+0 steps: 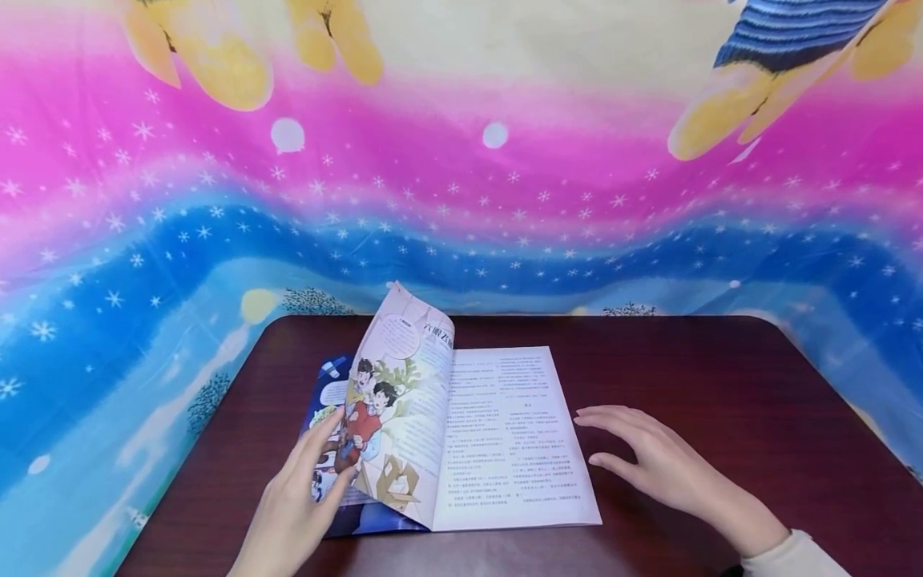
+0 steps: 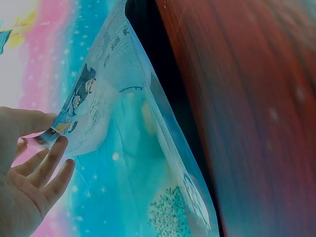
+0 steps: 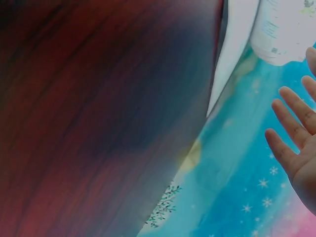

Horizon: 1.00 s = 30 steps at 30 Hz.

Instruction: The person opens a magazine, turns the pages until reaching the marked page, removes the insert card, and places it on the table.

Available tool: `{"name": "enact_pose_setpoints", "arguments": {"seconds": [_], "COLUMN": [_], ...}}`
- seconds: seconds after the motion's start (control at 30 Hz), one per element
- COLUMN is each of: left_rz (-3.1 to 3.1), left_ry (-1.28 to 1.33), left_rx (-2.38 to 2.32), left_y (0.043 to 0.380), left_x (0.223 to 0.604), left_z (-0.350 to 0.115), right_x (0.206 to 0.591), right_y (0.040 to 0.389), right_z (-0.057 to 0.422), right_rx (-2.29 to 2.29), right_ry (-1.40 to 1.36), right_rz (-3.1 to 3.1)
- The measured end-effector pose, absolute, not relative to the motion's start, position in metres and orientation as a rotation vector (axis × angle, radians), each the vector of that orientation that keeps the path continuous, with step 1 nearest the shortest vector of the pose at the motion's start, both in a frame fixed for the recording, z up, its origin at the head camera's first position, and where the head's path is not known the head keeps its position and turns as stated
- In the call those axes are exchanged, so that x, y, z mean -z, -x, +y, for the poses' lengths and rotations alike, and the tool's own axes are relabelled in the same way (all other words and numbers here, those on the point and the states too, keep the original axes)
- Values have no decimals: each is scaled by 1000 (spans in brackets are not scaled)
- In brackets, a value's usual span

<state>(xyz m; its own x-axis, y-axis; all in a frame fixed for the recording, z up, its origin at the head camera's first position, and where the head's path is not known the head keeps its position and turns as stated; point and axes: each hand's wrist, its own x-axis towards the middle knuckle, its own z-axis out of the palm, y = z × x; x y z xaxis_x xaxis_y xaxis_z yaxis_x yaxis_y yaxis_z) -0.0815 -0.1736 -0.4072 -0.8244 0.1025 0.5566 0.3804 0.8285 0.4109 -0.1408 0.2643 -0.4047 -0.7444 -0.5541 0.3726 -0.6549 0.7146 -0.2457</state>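
An illustrated magazine (image 1: 515,441) lies open on the dark wooden table. One of its pages (image 1: 392,401), with a drawing of two dark-haired figures, stands raised and curved over the left side. My left hand (image 1: 299,489) pinches the outer edge of that page between thumb and fingers, which the left wrist view also shows at the page's edge (image 2: 61,126). Beneath the lifted page, a dark blue page (image 1: 335,377) shows in part. To the right of the magazine, my right hand (image 1: 649,457) hovers with fingers loosely extended, holding nothing; its fingers (image 3: 291,121) appear spread in the right wrist view.
The table (image 1: 721,385) reaches out on both sides of the magazine, with rounded far corners. Behind it hangs a pink and blue cloth (image 1: 461,216) with snowflakes, which also runs down along the left and right sides. A pale sleeve (image 1: 793,557) covers the right wrist.
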Motion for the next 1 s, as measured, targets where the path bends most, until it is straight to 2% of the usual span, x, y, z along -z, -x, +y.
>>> {"name": "enact_pose_setpoints", "arguments": {"seconds": [0.53, 1.0], "left_rz": [-2621, -2947], "left_ry": [175, 28], "left_rx": [808, 745], "left_y": [81, 75], "left_x": [407, 414], "left_z": [-185, -215], "right_x": [419, 431], "right_y": [142, 136], "right_z": [274, 277], "right_rx": [-521, -503], "right_ry": [-985, -1064], "right_rz": [-2845, -2820]}}
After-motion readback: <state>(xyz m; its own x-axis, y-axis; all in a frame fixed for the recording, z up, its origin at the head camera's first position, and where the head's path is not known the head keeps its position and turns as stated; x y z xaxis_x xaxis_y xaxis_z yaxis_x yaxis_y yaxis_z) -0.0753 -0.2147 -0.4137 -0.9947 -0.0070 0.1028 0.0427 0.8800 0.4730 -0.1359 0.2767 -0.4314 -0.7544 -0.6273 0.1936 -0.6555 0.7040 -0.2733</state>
